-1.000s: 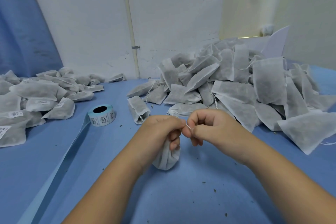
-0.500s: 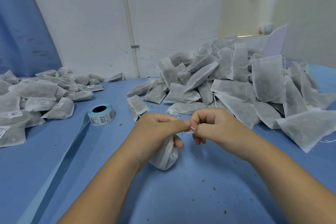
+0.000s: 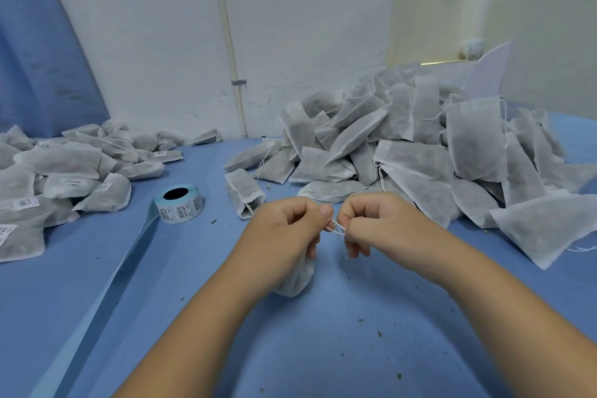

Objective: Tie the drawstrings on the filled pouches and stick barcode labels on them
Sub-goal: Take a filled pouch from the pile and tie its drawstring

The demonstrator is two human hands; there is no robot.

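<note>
A filled white pouch (image 3: 295, 278) hangs below my left hand (image 3: 287, 229), whose curled fingers grip its gathered neck just above the blue table (image 3: 323, 349). A thin white drawstring (image 3: 337, 229) runs between the two hands. My right hand (image 3: 378, 223) pinches it with thumb and forefinger, close beside the left thumb. Most of the pouch's top is hidden by my left hand. A roll of barcode labels (image 3: 179, 202) lies on the table to the left of my hands.
A big heap of unlabelled pouches (image 3: 420, 152) fills the back right. Labelled pouches (image 3: 58, 178) lie piled at the left. One loose pouch (image 3: 244, 192) sits just beyond my left hand. A strip of blue backing tape (image 3: 106, 287) trails from the roll towards me.
My hands have shifted slightly while working the string. A short length of drawstring now shows between them. The pouch stays hanging under my left hand.
</note>
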